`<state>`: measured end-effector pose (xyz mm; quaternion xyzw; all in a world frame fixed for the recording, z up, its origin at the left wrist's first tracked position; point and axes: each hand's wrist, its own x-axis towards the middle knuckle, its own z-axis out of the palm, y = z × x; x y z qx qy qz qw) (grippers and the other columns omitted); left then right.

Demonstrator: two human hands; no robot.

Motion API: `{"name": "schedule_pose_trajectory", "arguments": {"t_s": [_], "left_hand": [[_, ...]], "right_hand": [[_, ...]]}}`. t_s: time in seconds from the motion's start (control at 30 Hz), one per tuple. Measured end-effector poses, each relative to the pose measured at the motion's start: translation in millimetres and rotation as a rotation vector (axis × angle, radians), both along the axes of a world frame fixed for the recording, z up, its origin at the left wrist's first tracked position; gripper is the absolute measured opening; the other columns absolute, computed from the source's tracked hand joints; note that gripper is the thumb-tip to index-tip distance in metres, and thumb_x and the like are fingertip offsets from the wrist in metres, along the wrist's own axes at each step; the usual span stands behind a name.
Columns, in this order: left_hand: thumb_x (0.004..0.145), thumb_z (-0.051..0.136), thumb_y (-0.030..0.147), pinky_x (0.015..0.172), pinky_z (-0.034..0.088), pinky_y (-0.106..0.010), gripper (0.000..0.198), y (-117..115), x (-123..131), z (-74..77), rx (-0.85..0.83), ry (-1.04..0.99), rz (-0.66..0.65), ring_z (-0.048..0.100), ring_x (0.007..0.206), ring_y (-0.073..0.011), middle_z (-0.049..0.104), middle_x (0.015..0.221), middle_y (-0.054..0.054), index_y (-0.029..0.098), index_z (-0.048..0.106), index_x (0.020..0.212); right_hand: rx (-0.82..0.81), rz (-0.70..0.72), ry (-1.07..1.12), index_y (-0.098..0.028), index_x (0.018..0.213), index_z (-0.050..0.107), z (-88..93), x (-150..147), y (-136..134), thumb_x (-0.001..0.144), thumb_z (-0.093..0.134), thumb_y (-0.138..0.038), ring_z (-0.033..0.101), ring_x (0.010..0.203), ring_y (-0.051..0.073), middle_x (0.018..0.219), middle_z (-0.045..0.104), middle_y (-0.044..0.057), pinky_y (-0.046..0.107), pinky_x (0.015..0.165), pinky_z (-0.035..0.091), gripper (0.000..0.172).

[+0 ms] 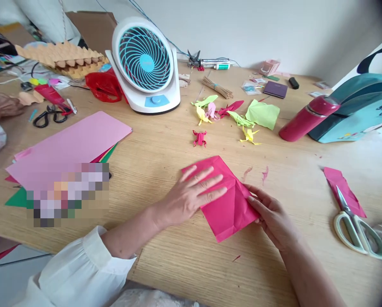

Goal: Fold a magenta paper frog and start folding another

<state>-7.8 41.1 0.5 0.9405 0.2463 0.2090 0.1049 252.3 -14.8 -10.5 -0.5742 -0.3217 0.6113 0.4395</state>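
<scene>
A creased sheet of magenta paper [222, 217] lies on the wooden table in front of me. Flat on its left part rests my left hand [191, 194], fingers spread. My right hand [270, 213] pinches the sheet's right corner between thumb and fingers, and that edge looks slightly raised. Beyond the sheet sits a small magenta origami frog [199, 138]. To its right is a yellow folded paper figure [250, 135]. Behind them lie more folded figures and a lime-green paper piece [262, 114].
White-handled scissors [358, 232] lie at right by a magenta strip [346, 192]. A red bottle [308, 117] leans by a teal bag [360, 108]. At left are stacked pink sheets [72, 149], black-handled scissors [50, 116] and another person's hand [5, 105]. A fan [146, 64] stands behind.
</scene>
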Motion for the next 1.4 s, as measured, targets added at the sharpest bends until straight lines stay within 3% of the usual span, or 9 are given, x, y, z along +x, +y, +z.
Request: {"name": "schedule_pose_trajectory", "arguments": {"t_s": [0.13, 0.3, 0.4, 0.5, 0.63, 0.87, 1.1, 1.23, 1.4], "left_hand": [[0.095, 0.042, 0.009, 0.122, 0.021, -0.050, 0.054, -4.5, 3.1, -3.7, -0.076, 0.005, -0.225, 0.024, 0.150, -0.0248, 0.041, 0.155, -0.008, 0.026, 0.042, 0.147], [0.097, 0.040, 0.013, 0.116, 0.035, -0.050, 0.044, -9.0, 5.4, -13.6, -0.086, 0.045, -0.236, 0.043, 0.140, -0.0281, 0.054, 0.143, -0.016, 0.014, 0.052, 0.139], [0.097, 0.040, 0.015, 0.110, 0.043, -0.048, 0.040, -12.8, 6.6, -14.8, -0.051, 0.106, -0.225, 0.052, 0.133, -0.0307, 0.058, 0.138, -0.020, 0.008, 0.056, 0.133], [0.094, 0.048, 0.019, 0.105, 0.047, -0.049, 0.039, -18.4, 7.9, -12.3, -0.031, 0.126, -0.188, 0.056, 0.127, -0.0332, 0.061, 0.133, -0.022, 0.006, 0.058, 0.130], [0.088, 0.061, 0.028, 0.097, 0.051, -0.051, 0.040, -26.7, 8.5, -10.2, 0.037, 0.154, -0.122, 0.061, 0.119, -0.0367, 0.065, 0.126, -0.022, 0.007, 0.062, 0.123], [0.089, 0.059, 0.027, 0.094, 0.052, -0.047, 0.028, -33.3, 8.4, -6.2, 0.041, 0.168, -0.039, 0.067, 0.107, -0.0317, 0.071, 0.114, -0.017, 0.009, 0.067, 0.109], [0.094, 0.049, 0.021, 0.088, 0.054, -0.038, 0.023, -29.8, 7.4, 13.0, -0.207, 0.124, 0.066, 0.071, 0.094, -0.0244, 0.075, 0.100, -0.010, 0.015, 0.071, 0.096], [0.097, 0.047, 0.023, 0.091, 0.053, -0.036, 0.025, -24.7, 3.3, 22.1, -0.358, 0.107, 0.087, 0.070, 0.098, -0.0239, 0.074, 0.097, -0.009, 0.015, 0.071, 0.093], [0.098, 0.048, 0.024, 0.092, 0.054, -0.038, 0.026, -27.1, -5.5, 18.9, -0.364, 0.179, 0.063, 0.067, 0.107, -0.0265, 0.072, 0.101, -0.012, 0.013, 0.069, 0.086]], "right_hand": [[0.091, 0.086, -0.169, -0.022, 0.130, 0.057, -4.2, -1.0, -1.5, 0.084, 0.068, -0.052, 0.048, 0.051, 0.010, 0.076, 0.065, 0.001, 0.021, 0.043, 0.039, 0.056], [0.408, 0.021, -0.753, -0.019, 0.122, 0.059, -4.4, 4.9, -1.6, 0.092, 0.056, -0.042, 0.064, 0.076, 0.018, 0.100, 0.068, 0.009, 0.029, 0.058, 0.052, 0.038], [0.492, 0.001, -0.937, -0.021, 0.115, 0.063, 1.8, 8.4, -3.0, 0.094, 0.053, -0.036, 0.066, 0.086, 0.021, 0.112, 0.065, 0.011, 0.026, 0.049, 0.048, 0.028], [0.562, 0.066, -0.959, -0.022, 0.112, 0.064, 8.2, 8.1, -5.3, 0.096, 0.050, -0.032, 0.065, 0.087, 0.021, 0.110, 0.065, 0.010, 0.025, 0.046, 0.046, 0.023], [0.685, 0.309, -0.932, -0.023, 0.117, 0.063, 12.2, 6.8, -7.9, 0.098, 0.050, -0.030, 0.064, 0.097, 0.023, 0.111, 0.065, 0.010, 0.035, 0.076, 0.056, 0.024], [0.771, 0.703, -0.759, -0.022, 0.139, 0.051, 12.0, 4.8, -11.4, 0.089, 0.063, -0.049, 0.055, 0.121, 0.031, 0.130, 0.060, 0.015, 0.047, 0.101, 0.046, 0.058], [0.773, 0.624, -0.914, -0.025, 0.124, 0.063, 6.7, -3.3, -7.3, 0.094, 0.053, -0.016, 0.062, 0.108, 0.025, 0.117, 0.068, 0.011, 0.043, 0.091, 0.052, 0.033], [0.747, 0.574, -0.865, -0.024, 0.099, 0.071, 0.8, 1.3, -6.9, 0.094, 0.053, -0.015, 0.064, 0.100, 0.022, 0.110, 0.068, 0.009, 0.038, 0.085, 0.054, 0.021], [0.792, 0.543, -0.845, -0.024, 0.096, 0.071, -7.2, 6.3, -11.0, 0.095, 0.053, -0.016, 0.064, 0.102, 0.022, 0.111, 0.068, 0.009, 0.038, 0.086, 0.053, 0.019]]}}
